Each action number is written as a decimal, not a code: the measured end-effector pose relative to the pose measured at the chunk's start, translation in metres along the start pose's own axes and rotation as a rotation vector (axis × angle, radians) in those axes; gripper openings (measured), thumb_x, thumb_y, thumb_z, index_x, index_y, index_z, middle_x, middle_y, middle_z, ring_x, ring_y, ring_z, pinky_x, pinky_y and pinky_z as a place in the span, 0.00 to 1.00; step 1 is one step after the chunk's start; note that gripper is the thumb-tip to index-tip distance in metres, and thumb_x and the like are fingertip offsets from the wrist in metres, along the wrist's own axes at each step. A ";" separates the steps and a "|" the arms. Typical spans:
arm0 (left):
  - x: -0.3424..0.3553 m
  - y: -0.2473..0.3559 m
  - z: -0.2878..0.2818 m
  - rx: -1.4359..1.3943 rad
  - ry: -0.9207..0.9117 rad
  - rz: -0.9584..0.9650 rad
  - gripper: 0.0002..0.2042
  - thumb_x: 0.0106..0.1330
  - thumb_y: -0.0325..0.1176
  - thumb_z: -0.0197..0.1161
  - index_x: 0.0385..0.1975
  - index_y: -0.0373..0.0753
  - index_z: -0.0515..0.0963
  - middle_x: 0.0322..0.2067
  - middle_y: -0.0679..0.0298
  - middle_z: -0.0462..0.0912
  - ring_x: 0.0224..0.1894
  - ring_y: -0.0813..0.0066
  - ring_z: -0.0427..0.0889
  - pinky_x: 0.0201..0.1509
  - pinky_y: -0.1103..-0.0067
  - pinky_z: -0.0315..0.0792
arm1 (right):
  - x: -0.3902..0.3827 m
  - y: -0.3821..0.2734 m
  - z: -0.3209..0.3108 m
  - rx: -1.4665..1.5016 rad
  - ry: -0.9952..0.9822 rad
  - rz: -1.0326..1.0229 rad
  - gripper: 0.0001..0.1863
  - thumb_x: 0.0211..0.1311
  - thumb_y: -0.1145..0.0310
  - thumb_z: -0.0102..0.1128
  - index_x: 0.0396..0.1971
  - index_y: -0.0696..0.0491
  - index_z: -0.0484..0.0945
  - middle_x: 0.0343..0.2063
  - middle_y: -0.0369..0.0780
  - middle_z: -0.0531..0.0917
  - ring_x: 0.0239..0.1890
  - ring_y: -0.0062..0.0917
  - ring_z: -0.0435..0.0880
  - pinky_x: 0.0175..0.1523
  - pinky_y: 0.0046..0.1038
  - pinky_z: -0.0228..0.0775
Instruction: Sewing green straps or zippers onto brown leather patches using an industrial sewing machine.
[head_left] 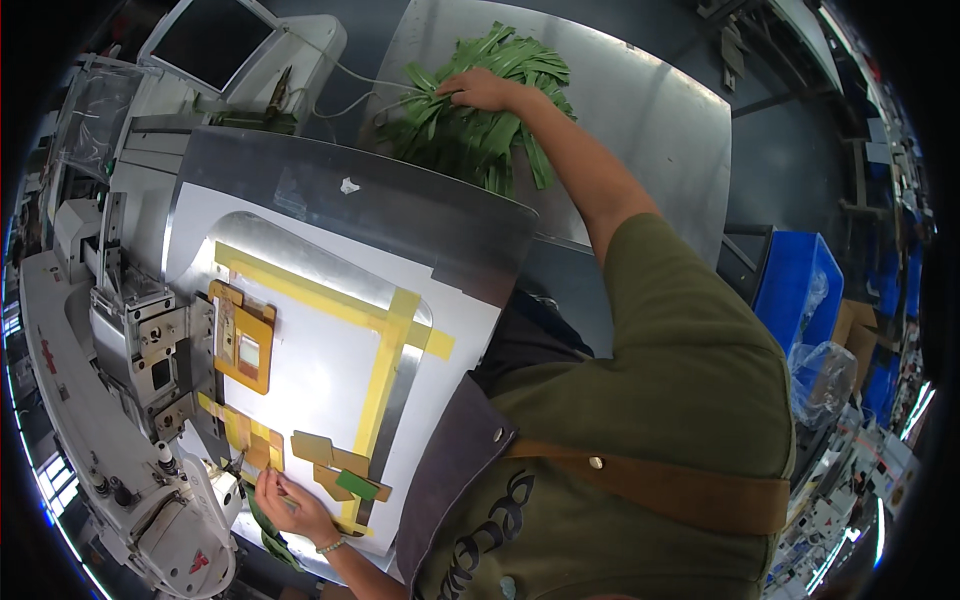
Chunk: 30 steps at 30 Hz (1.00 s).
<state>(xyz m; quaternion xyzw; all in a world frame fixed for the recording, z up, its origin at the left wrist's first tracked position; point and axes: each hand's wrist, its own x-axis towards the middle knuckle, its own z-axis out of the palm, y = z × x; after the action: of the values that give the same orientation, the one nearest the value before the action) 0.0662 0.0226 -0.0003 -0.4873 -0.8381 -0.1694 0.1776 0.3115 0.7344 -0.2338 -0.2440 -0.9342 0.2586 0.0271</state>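
Note:
My right hand (482, 90) reaches out to the far side, its fingers closed on a green fabric strip in a loose pile of green strips (500, 140). The pile lies on a metal table (640, 120). Near the sewing machine head, my left hand (292, 508) has its fingertips pinched together at the edge of a small tan plate (262, 450) with yellow tape. Whatever is between those fingertips is too small to make out. Beside this hand, tan pieces (318, 450) lie on the white work plate, with a short green piece (357, 486) on them.
The grey sewing machine (90, 400) runs along the left, and a yellow clamp frame (243, 345) sits next to it. Yellow tape (380, 385) borders the work plate. A screen (215, 40) stands at the far left. Blue bins (795, 285) and clear plastic bags are at the right.

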 end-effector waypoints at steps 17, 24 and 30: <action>0.002 -0.001 0.000 -0.046 -0.006 0.001 0.09 0.73 0.16 0.60 0.48 0.27 0.83 0.49 0.50 0.85 0.46 0.59 0.86 0.39 0.72 0.80 | 0.001 -0.025 0.010 -0.099 0.025 0.285 0.40 0.72 0.28 0.45 0.69 0.43 0.78 0.71 0.42 0.75 0.77 0.42 0.65 0.78 0.72 0.32; -0.003 -0.003 -0.001 -0.034 -0.002 -0.025 0.09 0.73 0.16 0.59 0.48 0.26 0.83 0.49 0.49 0.85 0.47 0.59 0.86 0.40 0.72 0.81 | -0.006 -0.042 0.014 -0.286 0.003 0.171 0.47 0.61 0.24 0.58 0.72 0.41 0.74 0.73 0.40 0.72 0.77 0.42 0.65 0.78 0.72 0.33; -0.002 -0.006 0.000 -0.033 0.001 -0.018 0.08 0.73 0.16 0.60 0.48 0.26 0.83 0.49 0.49 0.85 0.47 0.58 0.86 0.40 0.73 0.82 | 0.001 -0.037 0.015 -0.251 0.002 0.182 0.47 0.57 0.30 0.64 0.75 0.38 0.71 0.75 0.40 0.70 0.78 0.42 0.64 0.79 0.71 0.33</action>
<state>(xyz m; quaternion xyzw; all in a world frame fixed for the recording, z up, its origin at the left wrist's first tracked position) 0.0618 0.0181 -0.0022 -0.4827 -0.8393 -0.1849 0.1684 0.2915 0.7006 -0.2288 -0.3296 -0.9331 0.1412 -0.0262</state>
